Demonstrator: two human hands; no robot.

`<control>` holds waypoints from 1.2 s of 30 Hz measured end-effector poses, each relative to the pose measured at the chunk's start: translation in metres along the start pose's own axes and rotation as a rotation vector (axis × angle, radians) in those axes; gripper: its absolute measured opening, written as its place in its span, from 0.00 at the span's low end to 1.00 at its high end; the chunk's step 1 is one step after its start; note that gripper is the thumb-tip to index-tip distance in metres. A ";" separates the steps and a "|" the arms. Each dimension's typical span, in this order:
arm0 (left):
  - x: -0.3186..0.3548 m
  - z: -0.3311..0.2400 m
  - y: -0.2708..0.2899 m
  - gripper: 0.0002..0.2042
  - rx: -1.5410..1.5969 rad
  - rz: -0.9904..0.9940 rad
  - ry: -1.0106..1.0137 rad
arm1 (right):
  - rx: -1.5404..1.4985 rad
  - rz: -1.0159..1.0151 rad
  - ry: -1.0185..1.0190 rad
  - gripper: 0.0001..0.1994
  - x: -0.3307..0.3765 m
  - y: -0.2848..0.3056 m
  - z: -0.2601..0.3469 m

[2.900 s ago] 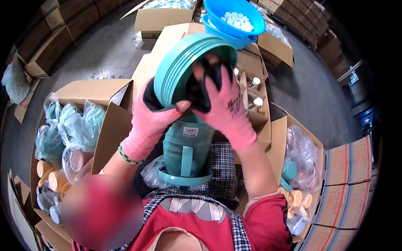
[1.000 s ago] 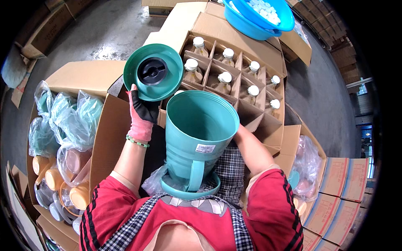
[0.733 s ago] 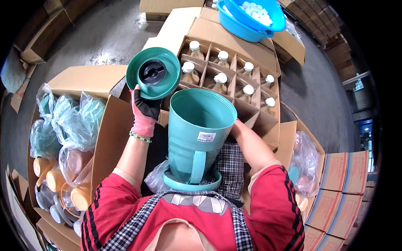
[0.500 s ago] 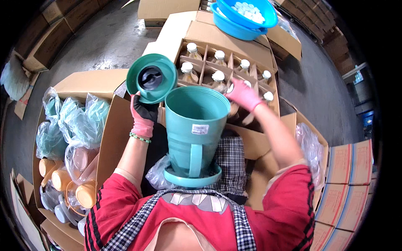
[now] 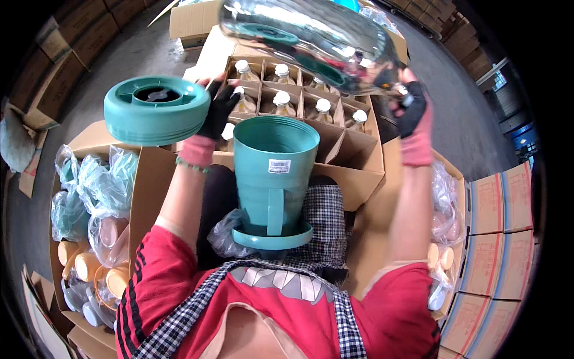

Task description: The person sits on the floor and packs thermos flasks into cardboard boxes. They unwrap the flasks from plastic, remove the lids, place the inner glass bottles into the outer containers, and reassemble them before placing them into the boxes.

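Note:
My left hand (image 5: 216,113), in a pink and black glove with several fingertips bare, grips a round green lid (image 5: 156,122) with a black centre. Raised at the right, my right hand (image 5: 414,116) is closed around the narrow neck of a large silvery glass flask liner (image 5: 311,45), tilted nearly level and slightly blurred by motion. Between my forearms a green plastic jug body (image 5: 257,179) stands mouth up near my lap, its handle towards me. A green round base (image 5: 272,240) is under it.
Ahead, a divided carton (image 5: 344,164) holds several white-capped glass liners (image 5: 282,103). At the left, an open box (image 5: 143,197) contains bagged green parts and orange cups (image 5: 88,266). Stacked cartons (image 5: 483,209) stand at the right, beside another open box with plastic-wrapped pieces (image 5: 443,197).
My right hand has lifted a glass liner out of the divided carton, up and to the right. My left hand has moved the lid left and tipped it flatter.

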State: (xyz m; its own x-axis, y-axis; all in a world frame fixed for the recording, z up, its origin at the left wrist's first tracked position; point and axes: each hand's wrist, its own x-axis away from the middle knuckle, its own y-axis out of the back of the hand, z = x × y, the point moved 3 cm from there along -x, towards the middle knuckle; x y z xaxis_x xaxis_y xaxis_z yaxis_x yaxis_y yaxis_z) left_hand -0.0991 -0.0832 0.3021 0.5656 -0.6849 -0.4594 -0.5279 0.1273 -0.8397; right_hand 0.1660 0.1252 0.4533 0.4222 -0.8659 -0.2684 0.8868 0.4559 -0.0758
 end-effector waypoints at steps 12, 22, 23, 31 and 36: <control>-0.047 -0.030 -0.002 0.06 -0.398 0.121 -0.199 | -0.123 0.712 -0.192 0.25 0.029 -0.103 -0.122; 0.047 -0.002 -0.052 0.13 -0.784 0.025 0.031 | -0.238 0.650 0.027 0.40 0.030 -0.101 -0.113; 0.049 -0.001 -0.055 0.13 -0.812 0.047 -0.030 | -0.281 0.729 -0.048 0.39 0.026 -0.099 -0.119; 0.075 -0.004 -0.050 0.11 -0.317 -0.160 -0.017 | 0.822 1.463 0.194 0.33 0.038 -0.135 -0.075; 0.081 -0.008 -0.058 0.13 -0.365 -0.146 0.077 | 1.083 1.432 0.154 0.29 0.064 -0.153 -0.049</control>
State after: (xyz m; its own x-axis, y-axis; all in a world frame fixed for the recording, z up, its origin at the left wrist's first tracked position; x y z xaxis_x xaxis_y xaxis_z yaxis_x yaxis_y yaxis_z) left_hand -0.0277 -0.1520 0.3154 0.6094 -0.7307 -0.3077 -0.6435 -0.2291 -0.7304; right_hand 0.0484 0.0101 0.4004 0.9274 0.0913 0.3628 -0.3693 0.3775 0.8492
